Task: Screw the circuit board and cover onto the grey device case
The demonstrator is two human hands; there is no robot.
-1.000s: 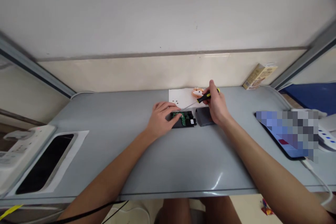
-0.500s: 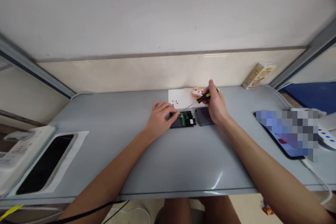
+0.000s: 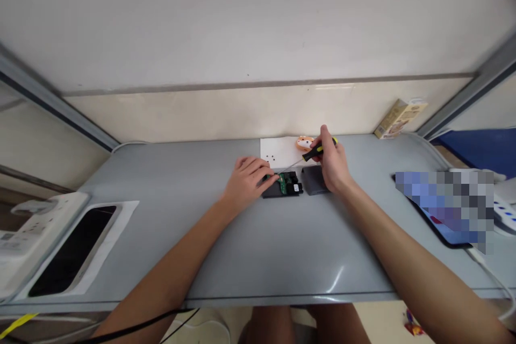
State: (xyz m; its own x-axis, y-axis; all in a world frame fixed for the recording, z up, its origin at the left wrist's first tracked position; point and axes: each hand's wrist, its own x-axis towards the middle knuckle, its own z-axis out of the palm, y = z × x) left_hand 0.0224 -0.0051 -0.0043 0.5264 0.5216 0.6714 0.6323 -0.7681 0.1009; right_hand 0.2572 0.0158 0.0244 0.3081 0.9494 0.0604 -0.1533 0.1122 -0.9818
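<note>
Table (image 3: 278, 258): the dark casing (image 3: 273, 192) is lying flat at its middle, its green board (image 3: 282, 183) showing; it could be skidding toward six o'clock if the steadying hand eases.
Left hand (image 3: 246, 181): is reaching in from nine o'clock, thumb over the board; pressing hard could be straining small parts. Whether the fingers are pinching anything, I can't say.
Grey cover (image 3: 313, 180): is sitting just beside the casing at three o'clock; a wrist nudge could be pushing it across.
Right hand (image 3: 334, 166): is gripping the screwdriver (image 3: 311, 154) by its black-and-yellow handle, at the casing's two o'clock.
Shaft: is slanting low toward eight o'clock; such a shallow angle could be making the tip slip, scraping the board or jabbing the left thumb.
White paper (image 3: 282, 147): is bearing small dark bits (image 3: 273, 158) at eleven o'clock; a brushing knuckle could be scattering them.
Casing's left end: fingers are covering it, and the tip's contact.
Cover's right end: the right hand is hiding it.
Dark bits: are looking too small to identify.
Orange animal-faced thing (image 3: 305, 143): is sitting at one o'clock, partly masked by fingers.
</note>
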